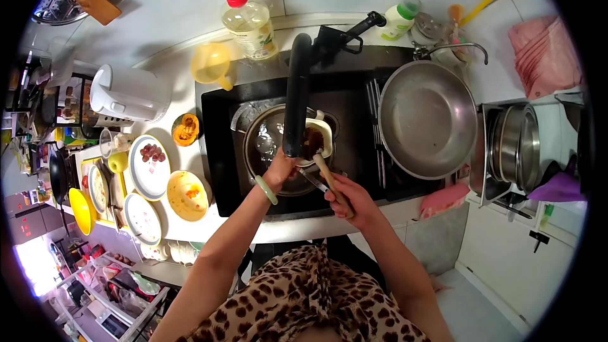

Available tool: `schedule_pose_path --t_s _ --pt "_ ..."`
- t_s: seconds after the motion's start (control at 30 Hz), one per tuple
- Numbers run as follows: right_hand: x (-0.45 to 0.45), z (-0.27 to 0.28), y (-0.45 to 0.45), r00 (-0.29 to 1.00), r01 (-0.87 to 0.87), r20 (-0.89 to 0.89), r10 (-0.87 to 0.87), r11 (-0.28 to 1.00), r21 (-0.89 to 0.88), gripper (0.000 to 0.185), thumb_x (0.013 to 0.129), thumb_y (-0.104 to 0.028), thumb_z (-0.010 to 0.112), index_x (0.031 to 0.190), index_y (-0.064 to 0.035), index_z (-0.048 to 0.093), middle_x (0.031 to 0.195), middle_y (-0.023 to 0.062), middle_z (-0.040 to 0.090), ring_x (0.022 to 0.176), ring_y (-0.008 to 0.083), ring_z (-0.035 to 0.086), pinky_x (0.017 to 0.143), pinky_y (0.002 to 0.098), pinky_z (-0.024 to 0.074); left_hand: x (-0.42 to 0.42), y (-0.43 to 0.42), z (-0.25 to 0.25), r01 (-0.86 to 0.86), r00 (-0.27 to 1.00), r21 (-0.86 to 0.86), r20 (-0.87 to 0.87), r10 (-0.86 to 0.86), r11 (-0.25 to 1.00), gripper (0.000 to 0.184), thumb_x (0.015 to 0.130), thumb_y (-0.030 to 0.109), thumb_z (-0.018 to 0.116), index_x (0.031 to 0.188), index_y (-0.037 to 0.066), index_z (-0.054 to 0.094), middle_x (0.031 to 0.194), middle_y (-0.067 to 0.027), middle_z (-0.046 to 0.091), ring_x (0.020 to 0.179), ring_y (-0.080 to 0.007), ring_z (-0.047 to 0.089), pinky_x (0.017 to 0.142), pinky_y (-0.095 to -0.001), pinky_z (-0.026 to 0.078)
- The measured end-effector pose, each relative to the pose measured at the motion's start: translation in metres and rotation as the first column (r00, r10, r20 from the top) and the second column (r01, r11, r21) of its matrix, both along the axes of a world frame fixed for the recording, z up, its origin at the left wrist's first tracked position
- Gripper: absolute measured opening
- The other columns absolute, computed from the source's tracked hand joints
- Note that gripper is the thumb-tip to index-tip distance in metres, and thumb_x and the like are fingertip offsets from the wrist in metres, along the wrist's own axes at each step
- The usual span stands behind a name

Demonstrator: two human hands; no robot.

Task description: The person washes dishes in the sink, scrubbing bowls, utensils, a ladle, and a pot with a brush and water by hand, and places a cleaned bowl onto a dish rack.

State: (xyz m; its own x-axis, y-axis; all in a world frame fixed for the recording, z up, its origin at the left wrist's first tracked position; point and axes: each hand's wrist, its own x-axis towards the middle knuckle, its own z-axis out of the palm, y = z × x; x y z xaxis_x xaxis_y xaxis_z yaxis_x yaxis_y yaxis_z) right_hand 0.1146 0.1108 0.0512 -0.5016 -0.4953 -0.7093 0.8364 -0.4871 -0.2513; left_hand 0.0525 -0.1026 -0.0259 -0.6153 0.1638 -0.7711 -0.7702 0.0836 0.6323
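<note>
Over the left basin of the black sink, my left hand (pixel 278 172) is closed at the near side of a small white bowl (pixel 325 132) with something dark brown inside. The black faucet (pixel 297 95) hides part of the bowl and of these fingers. My right hand (pixel 356 200) grips a wooden-handled utensil (pixel 329 180) slanting up to the bowl's near rim. A flat metal piece (pixel 313 180) shows beside the wood, between my hands; whether it belongs to the same utensil I cannot tell. Below the bowl stands a metal pot (pixel 255 145) with water in it.
A large steel pan (pixel 427 120) rests over the sink's right side. Left on the counter are a plate of grapes (pixel 149 159), a yellow bowl (pixel 188 196), a cut pumpkin (pixel 186 130) and a white pitcher (pixel 126 94). Behind the sink stands a red-topped pump bottle (pixel 249 28).
</note>
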Motion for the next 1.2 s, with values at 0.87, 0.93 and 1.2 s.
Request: schedule_pose_path --t_s 0.87,0.93,1.2 --pt "-0.076 0.048 0.056 0.564 -0.538 -0.056 0.824 0.418 0.732 0.033 0.096 -0.02 0.049 0.126 -0.0075 0.054 0.07 0.0014 0.054 0.057 0.0085 0.048 0.051 0.0227 0.0405 -0.027 0.026 -0.02 0.208 0.934 -0.08 -0.281 -0.223 0.975 0.062 0.087 0.01 0.046 0.144 0.003 0.024 0.074 -0.0033 0.051 0.056 -0.0102 0.046 0.05 -0.0241 0.042" --pt "-0.068 0.03 0.06 0.668 -0.436 -0.163 0.726 0.559 0.706 0.032 0.096 -0.017 0.049 0.126 -0.0062 0.055 0.071 -0.0035 0.049 0.058 0.004 0.042 0.052 0.0184 0.0381 -0.023 0.025 0.006 0.205 0.972 -0.007 -0.117 -0.204 0.979 0.053 0.087 0.012 0.048 0.137 0.001 0.036 0.074 -0.0036 0.052 0.057 -0.0105 0.048 0.051 -0.0245 0.044" --pt "-0.037 -0.043 0.043 0.81 0.102 -0.367 0.457 0.506 0.856 0.034 0.093 -0.02 0.054 0.124 -0.0048 0.055 0.072 0.0031 0.06 0.06 0.0097 0.053 0.059 0.0261 0.0456 -0.043 0.04 -0.011 0.0 0.987 -0.094 -0.157 -0.015 0.996 0.031 0.091 0.02 0.047 0.118 0.006 0.049 0.075 -0.0039 0.056 0.064 -0.0132 0.055 0.056 -0.0276 0.047"
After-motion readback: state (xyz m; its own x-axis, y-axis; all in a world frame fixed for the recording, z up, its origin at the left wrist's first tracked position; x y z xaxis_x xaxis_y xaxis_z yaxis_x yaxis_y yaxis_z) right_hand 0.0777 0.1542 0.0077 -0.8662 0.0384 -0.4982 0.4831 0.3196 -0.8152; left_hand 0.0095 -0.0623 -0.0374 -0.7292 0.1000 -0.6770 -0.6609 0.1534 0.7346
